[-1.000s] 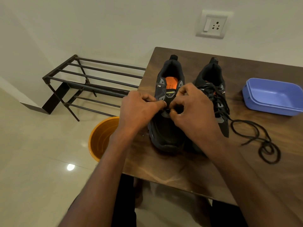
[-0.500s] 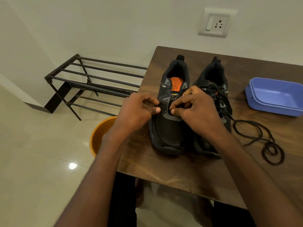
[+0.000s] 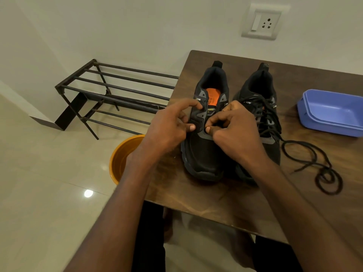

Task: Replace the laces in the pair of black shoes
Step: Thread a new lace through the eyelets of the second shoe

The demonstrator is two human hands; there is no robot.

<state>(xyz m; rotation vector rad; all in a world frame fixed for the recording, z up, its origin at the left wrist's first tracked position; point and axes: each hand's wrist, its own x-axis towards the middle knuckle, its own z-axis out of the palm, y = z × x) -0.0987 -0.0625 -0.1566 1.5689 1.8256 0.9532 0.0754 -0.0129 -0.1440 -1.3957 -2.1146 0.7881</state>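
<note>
Both black shoes on the worktop (image 3: pixel 196 197), toes toward me. Left shoe (image 3: pixel 204 154) bare of lace; right shoe (image 3: pixel 261 114) loosely laced. My left hand (image 3: pixel 167 128) fingers loosely curled, index tip on the eyelet edge. Right hand (image 3: pixel 233 132) fingers pinched at a low eyelet; lace end there, cannot tell. Loose lace (image 3: pixel 314 165) coiled nearby: light, limp, best taken by its stiff tip.

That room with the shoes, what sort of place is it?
Probably a home, maybe an entryway: a metal shoe rack on the tiled floor, a wall socket, and a small wooden table.
</note>
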